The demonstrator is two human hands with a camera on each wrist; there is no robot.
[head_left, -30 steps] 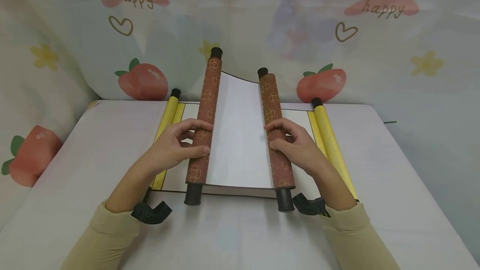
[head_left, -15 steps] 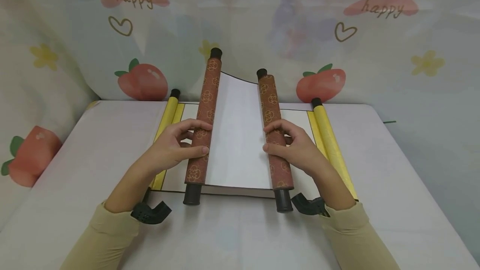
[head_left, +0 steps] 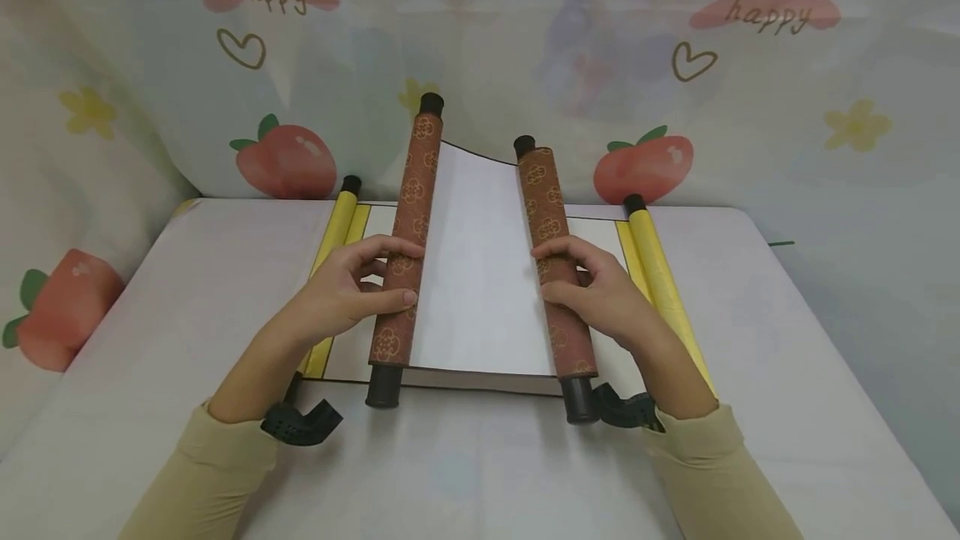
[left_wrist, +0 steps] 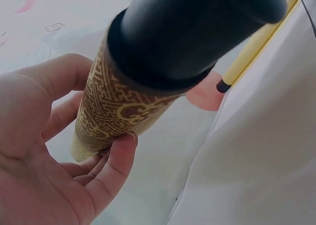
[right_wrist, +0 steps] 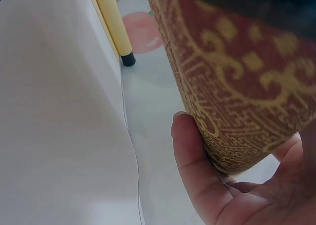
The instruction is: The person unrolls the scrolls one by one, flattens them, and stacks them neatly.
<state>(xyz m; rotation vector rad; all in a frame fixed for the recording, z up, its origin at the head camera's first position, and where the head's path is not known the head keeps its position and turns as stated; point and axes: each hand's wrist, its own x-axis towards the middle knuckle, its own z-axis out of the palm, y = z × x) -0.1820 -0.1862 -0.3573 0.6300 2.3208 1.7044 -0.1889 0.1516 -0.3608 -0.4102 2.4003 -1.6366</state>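
Observation:
A brown scroll with a gold flower pattern is held above the table, its white paper (head_left: 480,265) stretched between two rolls. My left hand (head_left: 352,290) grips the left roll (head_left: 408,232) around its middle, thumb and fingers curled round it. My right hand (head_left: 592,286) grips the right roll (head_left: 555,257) the same way. Each roll ends in a black cap (head_left: 384,386). In the left wrist view the left roll (left_wrist: 148,87) fills the frame, held by fingers (left_wrist: 113,170). The right wrist view shows the right roll (right_wrist: 237,72) resting in curled fingers (right_wrist: 197,166).
Under the brown scroll lies an unrolled yellow scroll, with its yellow rods at the left (head_left: 337,227) and right (head_left: 663,290). The white table (head_left: 150,332) meets a cloth backdrop printed with peaches and hearts (head_left: 285,161). Black wrist camera mounts (head_left: 300,423) sit at both cuffs.
My right hand has shifted the right roll slightly to the right, widening the white paper a little. The left hand and its roll stay where they were.

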